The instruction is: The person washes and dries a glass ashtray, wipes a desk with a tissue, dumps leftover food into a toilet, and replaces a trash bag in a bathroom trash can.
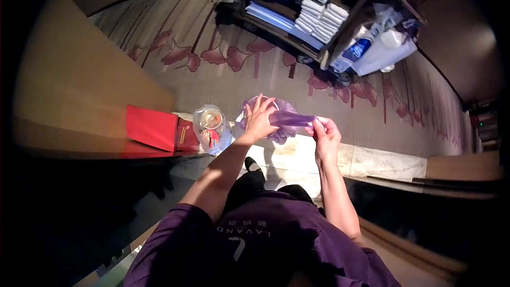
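Note:
A thin purple plastic bag (287, 119) is gathered around a small round bin (257, 99), whose white rim partly shows. My left hand (259, 121) lies over the bin's top with its fingers spread, touching the bag. To its right, my right hand (325, 134) pinches a stretched end of the purple bag, which is pulled out sideways between the two hands. The bin's inside is mostly hidden behind my left hand. Just left of the bin stands a clear plastic bag (222, 137) with food containers inside.
A red bag or box (150, 128) sits by the wall on the left. Ahead is a cart (334, 48) with folded white linen (320, 20) and a side bag of bottles and packs (380, 48). Patterned carpet (207, 82) meets a marble threshold (372, 162).

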Tool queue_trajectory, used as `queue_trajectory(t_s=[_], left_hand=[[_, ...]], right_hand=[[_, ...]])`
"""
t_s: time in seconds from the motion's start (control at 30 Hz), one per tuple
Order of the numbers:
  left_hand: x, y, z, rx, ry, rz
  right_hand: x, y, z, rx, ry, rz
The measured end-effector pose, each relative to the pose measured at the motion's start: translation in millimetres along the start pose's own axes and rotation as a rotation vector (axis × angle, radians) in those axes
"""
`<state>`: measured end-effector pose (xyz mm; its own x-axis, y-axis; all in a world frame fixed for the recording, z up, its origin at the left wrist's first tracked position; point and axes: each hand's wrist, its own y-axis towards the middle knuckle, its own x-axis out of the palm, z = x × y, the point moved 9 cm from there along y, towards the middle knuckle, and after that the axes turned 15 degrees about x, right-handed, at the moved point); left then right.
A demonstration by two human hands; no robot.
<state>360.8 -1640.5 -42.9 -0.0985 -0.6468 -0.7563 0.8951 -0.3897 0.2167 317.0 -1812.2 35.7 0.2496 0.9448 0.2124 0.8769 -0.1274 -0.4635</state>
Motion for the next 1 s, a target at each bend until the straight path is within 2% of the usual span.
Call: queue_trajectory(t_s=[0.03,0.07,0.1,0.17,0.27,0.3,0.33,0.37,0.4,0.43,0.47,0.5,0.57,0.6,0.63,0.7,0.73,0.77,0.8,0.83,0.9,0.97,1.0], left_hand=[[-4,8,-9,-0.043,-0.029,-0.008],[-3,-1,-16,-0.051,-0.059,0.060],[7,5,-34,0.035,-0.172,0.224],[8,25,-60,-0.038,-0.178,0.290],[-27,69,-70,-0.116,-0.108,0.539],[-39,87,-64,-0.115,-0.096,0.555],[-49,108,-56,-0.110,-0.128,0.594],[-57,128,-48,-0.099,-0.154,0.635],[-63,151,-39,-0.055,-0.193,0.666],[-74,171,-29,-0.006,-0.225,0.697],[-96,190,-7,0.043,-0.229,0.671],[-111,207,3,0.088,-0.298,0.670],[-152,233,39,0.253,-0.604,0.629],[-183,243,65,0.351,-0.596,0.579],[-210,249,88,0.447,-0.587,0.524],[-253,255,93,0.469,-0.844,0.443],[-275,256,91,0.453,-1.033,0.463],[-293,257,90,0.431,-1.225,0.488],[-308,256,90,0.505,-1.368,0.491],[-321,255,85,0.588,-1.505,0.491],[-335,252,84,0.801,-1.727,0.282],[-330,249,82,0.910,-1.740,0.149],[-325,248,81,0.687,-1.450,0.224]], right_hand=[[4,13,-3,0.037,-0.006,0.004],[4,16,4,0.046,-0.012,0.003],[6,32,6,0.054,0.004,-0.043],[8,65,5,0.143,0.120,-0.024],[-13,114,52,0.491,0.336,-0.077],[-7,125,81,0.642,0.449,-0.280],[1,131,101,0.693,0.568,-0.342],[24,123,111,0.872,0.718,-0.535],[36,123,115,0.899,0.750,-0.384],[57,121,108,0.927,0.843,-0.417],[92,108,93,1.235,1.132,-0.816],[106,116,72,1.178,1.010,-0.783],[148,132,32,1.184,1.046,-1.042],[169,137,11,1.184,1.069,-1.174],[186,146,-2,1.155,1.037,-1.158],[228,145,-63,0.885,0.613,-1.570],[246,139,-92,0.994,0.738,-1.522],[262,134,-138,0.742,0.668,-1.603],[274,130,-169,0.634,0.599,-1.649],[285,126,-190,0.592,0.521,-1.681],[302,118,-215,0.497,0.298,-1.714],[313,126,-219,0.398,0.013,-1.709],[316,134,-219,0.338,-0.146,-1.697]])
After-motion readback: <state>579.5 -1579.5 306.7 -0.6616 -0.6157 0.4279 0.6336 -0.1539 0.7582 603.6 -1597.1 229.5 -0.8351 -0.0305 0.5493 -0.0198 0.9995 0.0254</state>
